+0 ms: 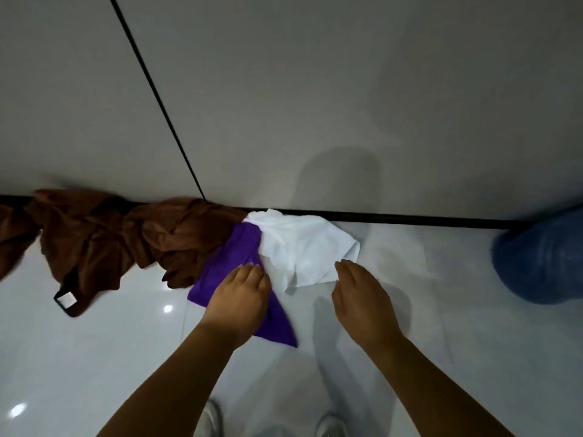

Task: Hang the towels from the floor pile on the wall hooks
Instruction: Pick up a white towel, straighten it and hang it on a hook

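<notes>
A pile of towels lies on the glossy floor against the wall base. A crumpled white towel (303, 247) is at the right, a purple towel (235, 250) beside it, and brown towels (126, 238) spread to the left. My left hand (239, 294) hovers over the purple towel with fingers straight, its fingertips near the white towel's left edge. My right hand (359, 291) reaches toward the white towel's lower right edge, fingers extended and together. Neither hand holds anything. No wall hooks are in view.
A grey wall (315, 105) with a black vertical seam rises behind the pile, ending in a black baseboard strip (410, 220). A large blue water jug (542, 260) lies at the right. My shoes (328, 425) show at the bottom edge.
</notes>
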